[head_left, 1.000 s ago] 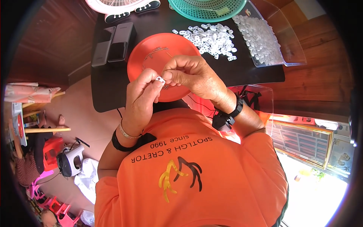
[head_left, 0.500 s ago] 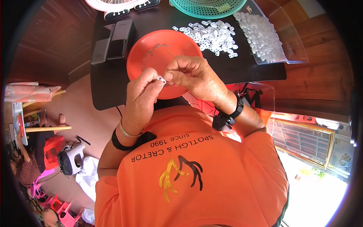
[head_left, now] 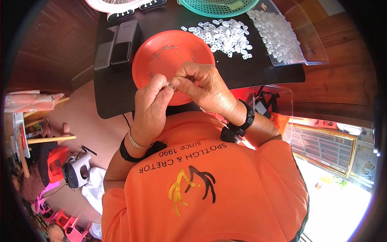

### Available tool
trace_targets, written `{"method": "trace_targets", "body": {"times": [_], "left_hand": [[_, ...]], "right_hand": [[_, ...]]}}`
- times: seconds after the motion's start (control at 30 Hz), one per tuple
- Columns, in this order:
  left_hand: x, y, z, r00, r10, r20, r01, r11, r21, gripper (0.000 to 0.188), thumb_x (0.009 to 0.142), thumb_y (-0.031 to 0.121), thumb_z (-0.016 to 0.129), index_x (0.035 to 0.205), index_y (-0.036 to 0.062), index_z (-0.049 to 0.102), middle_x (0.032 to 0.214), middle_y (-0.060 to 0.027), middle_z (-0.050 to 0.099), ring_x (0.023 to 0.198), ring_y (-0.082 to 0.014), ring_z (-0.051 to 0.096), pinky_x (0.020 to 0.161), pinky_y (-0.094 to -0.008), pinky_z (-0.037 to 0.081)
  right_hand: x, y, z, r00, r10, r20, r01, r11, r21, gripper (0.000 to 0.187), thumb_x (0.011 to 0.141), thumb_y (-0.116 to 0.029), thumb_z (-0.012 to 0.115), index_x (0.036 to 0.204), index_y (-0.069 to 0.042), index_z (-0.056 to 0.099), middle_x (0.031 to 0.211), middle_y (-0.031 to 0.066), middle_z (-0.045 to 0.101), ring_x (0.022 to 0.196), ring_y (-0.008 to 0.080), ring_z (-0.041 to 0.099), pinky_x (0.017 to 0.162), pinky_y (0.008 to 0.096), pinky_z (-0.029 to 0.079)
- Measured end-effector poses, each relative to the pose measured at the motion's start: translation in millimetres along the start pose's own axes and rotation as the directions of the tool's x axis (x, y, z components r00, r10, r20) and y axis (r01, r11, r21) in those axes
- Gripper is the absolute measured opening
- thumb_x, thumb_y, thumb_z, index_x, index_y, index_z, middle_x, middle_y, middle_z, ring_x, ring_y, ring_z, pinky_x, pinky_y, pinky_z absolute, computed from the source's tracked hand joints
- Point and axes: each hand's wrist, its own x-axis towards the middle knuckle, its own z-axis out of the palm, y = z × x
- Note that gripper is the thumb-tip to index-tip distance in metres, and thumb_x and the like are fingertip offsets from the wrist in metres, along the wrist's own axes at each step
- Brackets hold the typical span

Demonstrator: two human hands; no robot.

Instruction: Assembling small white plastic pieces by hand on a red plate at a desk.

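Both hands meet just over the near rim of an orange-red plate: the left hand and the right hand each pinch, fingertip to fingertip, one small whitish piece held between them, so both grips are closed on that same piece (too small here to tell its exact shape). Judging from how things lie, the work looks well short of done: just beyond the grip, on the plate, only a few thin metal bits show, while farther out and to the right a loose heap of small white pieces is spread on the black table, and past that a clear plastic tray holds many more. Beyond the grip and to its left lie two dark flat rectangular boxes side by side, plain-faced as far as one can see. At the far edge a green mesh basket carries a small yellowish-green tag. Below the grip, the orange shirt bears a line of dark lettering over a yellow-and-black antler-like emblem.
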Motion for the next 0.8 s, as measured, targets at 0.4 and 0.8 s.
{"method": "trace_targets", "body": {"times": [0.4, 0.8], "left_hand": [[1.6, 0.1, -7.9, 0.994, -0.109, 0.031, 0.11, 0.993, -0.052, 0.018, 0.089, 0.012, 0.049, 0.074, 0.003, 0.046, 0.061, 0.0029, 0.039, 0.055, -0.0041, 0.031, 0.048, -0.0224, 0.027], [3.5, 1.4, -5.7, 0.989, -0.132, 0.067, 0.136, 0.989, -0.062, 0.021, 0.088, 0.01, 0.051, 0.073, 0.0024, 0.04, 0.063, 0.0017, 0.034, 0.061, -0.0055, 0.029, 0.05, -0.0247, 0.026]], "right_hand": [[9.6, 10.6, -11.6, 0.968, 0.133, 0.21, -0.171, 0.97, 0.174, 0.016, 0.092, -0.015, 0.06, 0.089, 0.0, 0.066, 0.075, 0.003, 0.063, 0.07, 0.009, 0.057, 0.067, 0.0237, 0.048], [5.0, 8.2, -14.9, 0.977, 0.086, 0.195, -0.099, 0.994, 0.057, 0.005, 0.09, -0.005, 0.061, 0.09, 0.0, 0.061, 0.083, -0.0007, 0.06, 0.074, 0.0057, 0.053, 0.067, 0.0212, 0.044]]}}
